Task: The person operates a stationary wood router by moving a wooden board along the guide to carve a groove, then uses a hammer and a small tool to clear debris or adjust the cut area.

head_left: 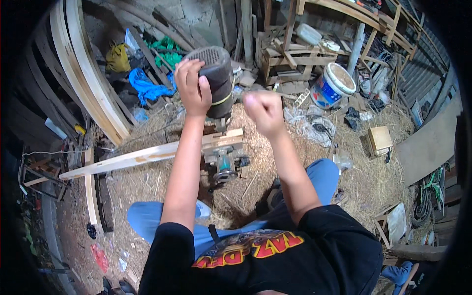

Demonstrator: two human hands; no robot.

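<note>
Left hand (192, 91): fingers bent at the side of the dark cylinder (222, 81); cannot tell if they grip it
Right hand (268, 115): fingers curled closed beside the cylinder, nothing seen in them
Beam (128, 160): its end by the tool (224, 167), nearer than the cylinder
Shavings (255, 132): suggest some woodwork done; what is left, unclear

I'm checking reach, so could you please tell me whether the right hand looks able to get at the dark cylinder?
Probably yes: the right hand is close to the dark cylinder, with nothing visible between them.
</note>
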